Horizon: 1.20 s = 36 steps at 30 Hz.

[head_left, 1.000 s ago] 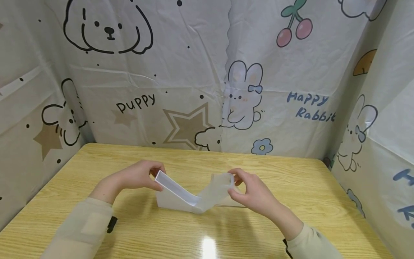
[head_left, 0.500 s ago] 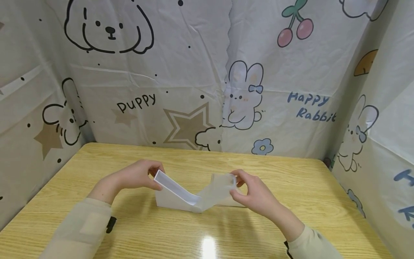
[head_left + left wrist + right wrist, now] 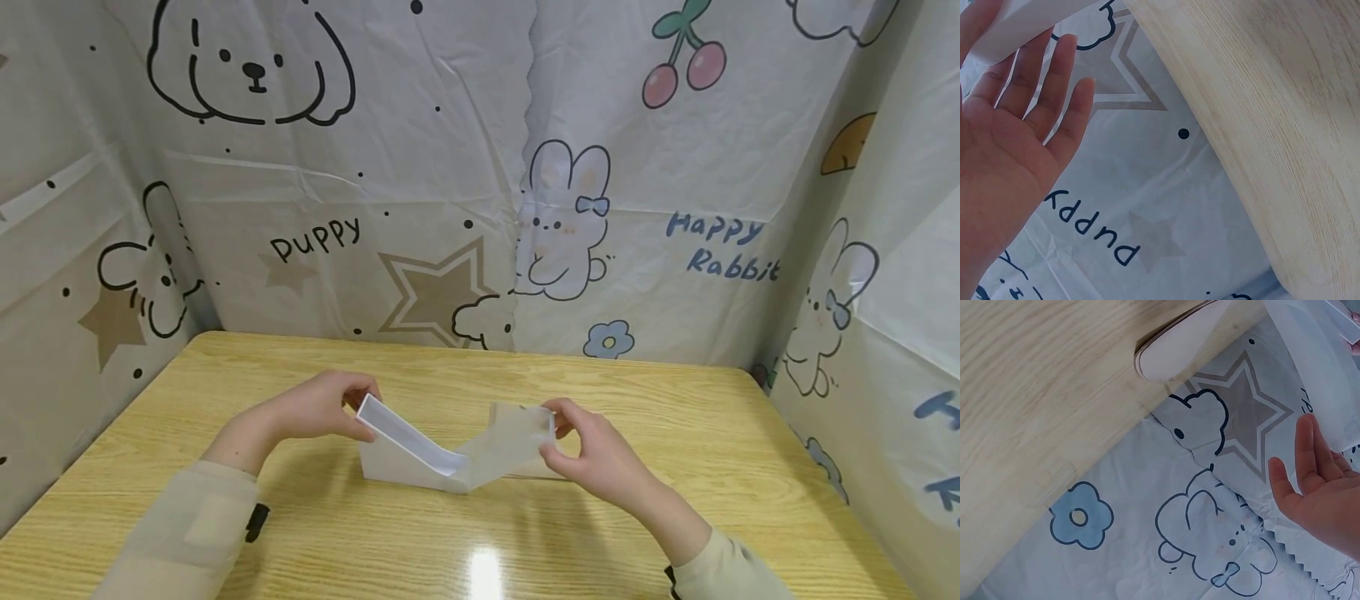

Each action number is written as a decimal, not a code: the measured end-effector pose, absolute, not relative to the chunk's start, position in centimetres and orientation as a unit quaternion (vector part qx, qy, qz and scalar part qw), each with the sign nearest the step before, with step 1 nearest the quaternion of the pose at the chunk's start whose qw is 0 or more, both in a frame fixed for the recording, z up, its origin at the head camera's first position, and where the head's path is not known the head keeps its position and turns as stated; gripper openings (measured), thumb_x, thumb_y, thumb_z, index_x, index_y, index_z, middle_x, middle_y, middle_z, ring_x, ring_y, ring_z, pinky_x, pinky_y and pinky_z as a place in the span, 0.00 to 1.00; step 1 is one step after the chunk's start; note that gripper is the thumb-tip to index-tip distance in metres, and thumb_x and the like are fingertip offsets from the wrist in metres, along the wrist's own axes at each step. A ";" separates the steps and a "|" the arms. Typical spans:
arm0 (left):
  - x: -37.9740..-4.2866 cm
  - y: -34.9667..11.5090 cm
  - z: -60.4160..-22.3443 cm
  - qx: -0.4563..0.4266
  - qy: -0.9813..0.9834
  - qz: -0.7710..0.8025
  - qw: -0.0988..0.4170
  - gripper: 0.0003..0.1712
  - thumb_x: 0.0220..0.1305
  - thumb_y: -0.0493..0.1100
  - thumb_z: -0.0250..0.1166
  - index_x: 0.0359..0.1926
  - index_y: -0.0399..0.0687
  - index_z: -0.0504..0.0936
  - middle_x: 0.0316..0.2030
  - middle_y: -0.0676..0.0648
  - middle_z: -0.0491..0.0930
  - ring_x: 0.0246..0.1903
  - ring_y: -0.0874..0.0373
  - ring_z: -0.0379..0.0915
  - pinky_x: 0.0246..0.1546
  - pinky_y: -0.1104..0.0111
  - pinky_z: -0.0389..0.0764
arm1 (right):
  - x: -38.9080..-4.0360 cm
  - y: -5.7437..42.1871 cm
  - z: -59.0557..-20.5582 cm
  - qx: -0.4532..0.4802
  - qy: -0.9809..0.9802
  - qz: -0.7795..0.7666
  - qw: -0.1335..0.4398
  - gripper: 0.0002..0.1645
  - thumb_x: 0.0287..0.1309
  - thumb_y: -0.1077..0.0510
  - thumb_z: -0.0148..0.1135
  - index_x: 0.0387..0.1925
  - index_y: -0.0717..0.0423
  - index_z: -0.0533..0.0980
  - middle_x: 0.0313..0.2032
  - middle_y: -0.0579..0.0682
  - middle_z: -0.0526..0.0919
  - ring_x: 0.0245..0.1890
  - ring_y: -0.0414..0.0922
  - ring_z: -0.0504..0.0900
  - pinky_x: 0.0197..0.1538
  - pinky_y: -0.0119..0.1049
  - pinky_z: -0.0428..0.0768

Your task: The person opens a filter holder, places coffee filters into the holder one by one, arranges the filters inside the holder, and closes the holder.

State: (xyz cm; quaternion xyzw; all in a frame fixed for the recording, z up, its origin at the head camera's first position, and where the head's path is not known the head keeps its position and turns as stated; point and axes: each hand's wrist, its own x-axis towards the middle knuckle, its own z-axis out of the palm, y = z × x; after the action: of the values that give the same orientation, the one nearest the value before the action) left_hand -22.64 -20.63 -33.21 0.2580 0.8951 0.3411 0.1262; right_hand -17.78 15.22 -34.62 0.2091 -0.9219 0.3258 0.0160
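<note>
Has drawn the right hand (image 3: pixel 600 457) slightly rightward since a second ago, along with the upper end of a whitish, translucent, sheet-like piece (image 3: pixel 513 437); keeps the left hand (image 3: pixel 318 406) almost where it was.

Wears a pale beige left sleeve (image 3: pixel 172 525) well behind the left fingers, with a black strap (image 3: pixel 257 522) at its edge. Pinches between left thumb and fingers the raised end of a long, white, smooth-walled, open-topped trough (image 3: pixel 393 462); in the left wrist view, leaves the outer fingers spread beneath it. Slopes the trough down from the left fingertips to a dip between the hands, there meeting the translucent piece; cannot tell whether joined.

Grasps the translucent piece's raised end between curled right thumb and forefinger. Shows, low and just left of the right thumb, a pale, flat, round-ended piece with a brown edge (image 3: pixel 1179 353), partly hidden. Wears a matching right sleeve (image 3: pixel 735 562) behind the right fingers.

Spreads under all the fingers a yellowish, wood-grained table (image 3: pixel 337 542); hangs beyond them an off-white, wrinkled cloth (image 3: pixel 435 167) printed with puppies, rabbits and stars.
</note>
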 end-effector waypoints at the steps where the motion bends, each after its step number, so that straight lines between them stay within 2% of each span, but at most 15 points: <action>1: -22.6 -20.6 -33.2 0.258 0.895 0.342 0.126 0.16 0.48 0.45 0.73 0.35 0.46 0.76 0.34 0.51 0.80 0.37 0.59 0.74 0.40 0.64 0.73 | -17.8 15.3 -34.7 0.210 -0.922 0.325 0.018 0.22 0.54 0.58 0.60 0.52 0.55 0.71 0.35 0.43 0.80 0.38 0.40 0.75 0.39 0.33 0.72; 27: -22.5 -20.7 -33.1 0.253 0.897 0.340 0.127 0.16 0.49 0.46 0.73 0.35 0.46 0.76 0.34 0.51 0.80 0.37 0.59 0.74 0.39 0.64 0.73 | -17.8 15.5 -35.1 0.205 -0.925 0.319 0.024 0.21 0.54 0.58 0.61 0.51 0.55 0.71 0.36 0.44 0.80 0.38 0.44 0.76 0.37 0.31 0.72; 31: -22.6 -20.7 -33.2 0.254 0.895 0.343 0.130 0.16 0.49 0.46 0.73 0.35 0.47 0.76 0.35 0.51 0.80 0.38 0.59 0.74 0.39 0.64 0.73 | -17.8 15.6 -34.9 0.202 -0.931 0.303 0.033 0.22 0.59 0.52 0.59 0.54 0.54 0.71 0.38 0.45 0.81 0.41 0.42 0.76 0.41 0.36 0.74; 36: -22.6 -20.7 -33.4 0.255 0.895 0.343 0.130 0.16 0.49 0.46 0.72 0.36 0.47 0.76 0.35 0.52 0.80 0.38 0.60 0.74 0.40 0.65 0.73 | -18.8 16.1 -35.1 0.158 -0.929 0.333 0.044 0.21 0.68 0.47 0.47 0.54 0.54 0.72 0.43 0.50 0.82 0.45 0.47 0.79 0.48 0.48 0.75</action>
State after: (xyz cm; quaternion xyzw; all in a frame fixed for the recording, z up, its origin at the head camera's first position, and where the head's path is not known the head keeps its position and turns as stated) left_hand -22.64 -20.70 -33.38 0.2554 0.8945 0.3432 0.1299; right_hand -18.83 16.14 -35.05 0.1584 -0.9287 0.3325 0.0436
